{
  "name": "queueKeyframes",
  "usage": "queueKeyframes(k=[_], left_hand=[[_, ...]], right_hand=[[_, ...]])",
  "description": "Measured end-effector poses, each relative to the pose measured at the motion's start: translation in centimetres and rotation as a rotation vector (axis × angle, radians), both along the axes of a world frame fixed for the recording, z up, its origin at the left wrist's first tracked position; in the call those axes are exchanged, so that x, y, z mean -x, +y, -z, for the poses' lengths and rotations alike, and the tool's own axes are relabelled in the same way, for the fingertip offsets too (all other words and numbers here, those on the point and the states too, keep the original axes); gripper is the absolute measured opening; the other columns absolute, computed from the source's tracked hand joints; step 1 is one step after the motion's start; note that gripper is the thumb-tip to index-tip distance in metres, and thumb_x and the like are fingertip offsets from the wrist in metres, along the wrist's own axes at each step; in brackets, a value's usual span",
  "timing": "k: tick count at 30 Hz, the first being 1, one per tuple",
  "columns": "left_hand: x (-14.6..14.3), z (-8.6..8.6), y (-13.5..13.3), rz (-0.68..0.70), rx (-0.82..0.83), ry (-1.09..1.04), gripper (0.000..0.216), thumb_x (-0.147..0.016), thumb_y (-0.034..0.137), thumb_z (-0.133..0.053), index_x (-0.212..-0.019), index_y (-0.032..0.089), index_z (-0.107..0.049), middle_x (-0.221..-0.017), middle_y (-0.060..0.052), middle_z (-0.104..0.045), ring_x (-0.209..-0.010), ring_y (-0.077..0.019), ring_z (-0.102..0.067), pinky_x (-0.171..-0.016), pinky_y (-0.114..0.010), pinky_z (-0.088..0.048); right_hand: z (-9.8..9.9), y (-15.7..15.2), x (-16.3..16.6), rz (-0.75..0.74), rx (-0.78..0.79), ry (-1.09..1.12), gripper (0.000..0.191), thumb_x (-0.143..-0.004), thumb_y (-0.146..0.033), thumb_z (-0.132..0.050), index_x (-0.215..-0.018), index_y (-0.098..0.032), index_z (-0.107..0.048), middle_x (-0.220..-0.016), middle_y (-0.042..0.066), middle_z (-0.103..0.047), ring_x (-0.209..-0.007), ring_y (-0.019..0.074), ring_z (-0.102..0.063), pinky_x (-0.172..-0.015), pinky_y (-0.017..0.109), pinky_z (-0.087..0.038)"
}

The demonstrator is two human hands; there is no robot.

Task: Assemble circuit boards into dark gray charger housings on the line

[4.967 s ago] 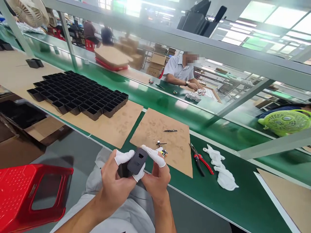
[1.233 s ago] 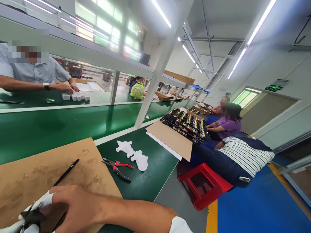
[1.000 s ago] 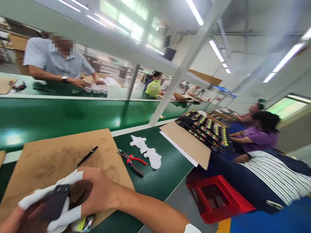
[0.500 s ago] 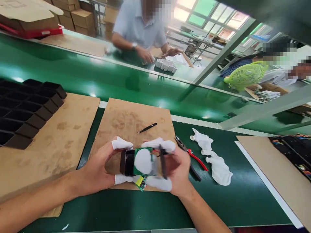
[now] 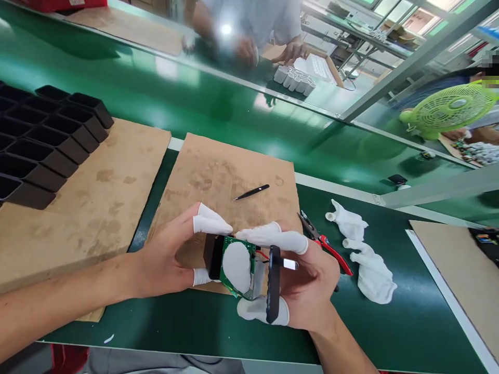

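My left hand [image 5: 167, 254], with white finger cots on, grips a small black housing [image 5: 215, 257] between thumb and fingers. My right hand [image 5: 315, 270], also in finger cots, holds a green circuit board [image 5: 228, 278] that bears a white oval pad [image 5: 237, 266]. The board's left edge is at the housing's open side; how far it sits inside is hard to tell. Red and dark wires run from the board to a black end cover [image 5: 273, 285] with a metal prong, which stands upright against my right fingers.
Black tweezers [image 5: 251, 192] lie on a cardboard sheet [image 5: 202, 161]. To the right are red-handled pliers [image 5: 335, 254] and white crumpled gloves [image 5: 374, 275]. Black open boxes [image 5: 54, 140] stand at left. Across the green line are a co-worker's hands [image 5: 290, 51] and a green fan [image 5: 452, 109].
The view has tilted down and shifted. The board is now more tilted, and the end cover has turned to show its prong. A small board with a yellow part below the hands is no longer visible.
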State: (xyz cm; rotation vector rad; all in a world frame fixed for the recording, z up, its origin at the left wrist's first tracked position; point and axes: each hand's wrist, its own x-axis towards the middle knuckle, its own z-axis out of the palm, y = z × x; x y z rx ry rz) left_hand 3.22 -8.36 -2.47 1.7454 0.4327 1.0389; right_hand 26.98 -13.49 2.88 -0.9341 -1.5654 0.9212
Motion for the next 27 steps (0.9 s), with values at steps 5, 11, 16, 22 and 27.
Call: queueKeyframes(k=[5,11,16,22,27], left_hand=[[-0.04,0.07,-0.02,-0.006,0.0,0.001,0.064,-0.089,0.016,-0.095,-0.145,0.028,-0.066,-0.124,-0.007,-0.067,-0.113,-0.0213,-0.07,-0.096,-0.031,-0.06],[0.06,0.09,0.17,0.0,-0.007,0.018,0.068,-0.085,0.01,-0.095,-0.144,0.028,-0.067,-0.123,-0.006,-0.067,-0.111,-0.0214,-0.069,-0.094,-0.032,-0.061],[0.17,0.42,0.17,0.015,0.011,0.004,0.07,-0.084,0.008,-0.095,-0.145,0.029,-0.066,-0.125,-0.007,-0.067,-0.113,-0.0239,-0.07,-0.095,-0.036,-0.062],[0.15,0.43,0.1,0.034,0.048,0.001,0.069,-0.084,0.006,-0.094,-0.143,0.028,-0.066,-0.126,-0.006,-0.066,-0.115,-0.0235,-0.07,-0.097,-0.035,-0.062],[0.17,0.28,0.1,0.044,0.047,0.022,0.066,-0.084,0.004,-0.091,-0.141,0.028,-0.067,-0.125,-0.004,-0.067,-0.114,-0.0219,-0.071,-0.095,-0.032,-0.061]], right_hand=[[-0.23,-0.16,-0.03,-0.03,-0.024,-0.062,0.078,-0.063,-0.027,-0.114,-0.134,-0.03,-0.082,-0.112,0.006,-0.084,-0.09,0.0256,-0.081,-0.077,0.034,-0.071],[0.3,0.07,-0.08,-0.068,-0.076,-0.113,0.079,-0.064,-0.024,-0.113,-0.136,-0.027,-0.08,-0.118,0.01,-0.083,-0.103,0.031,-0.082,-0.083,0.039,-0.073],[0.4,0.28,-0.1,-0.073,-0.09,-0.145,0.076,-0.067,-0.023,-0.112,-0.136,-0.027,-0.08,-0.121,0.011,-0.084,-0.111,0.0335,-0.082,-0.094,0.045,-0.073],[0.16,0.23,-0.17,-0.073,-0.091,-0.18,0.076,-0.069,-0.022,-0.111,-0.137,-0.028,-0.079,-0.122,0.011,-0.083,-0.108,0.0331,-0.081,-0.093,0.047,-0.073],[0.07,0.2,-0.19,-0.069,-0.094,-0.194,0.073,-0.071,-0.022,-0.109,-0.137,-0.029,-0.079,-0.119,0.011,-0.083,-0.11,0.0347,-0.082,-0.091,0.047,-0.074]])
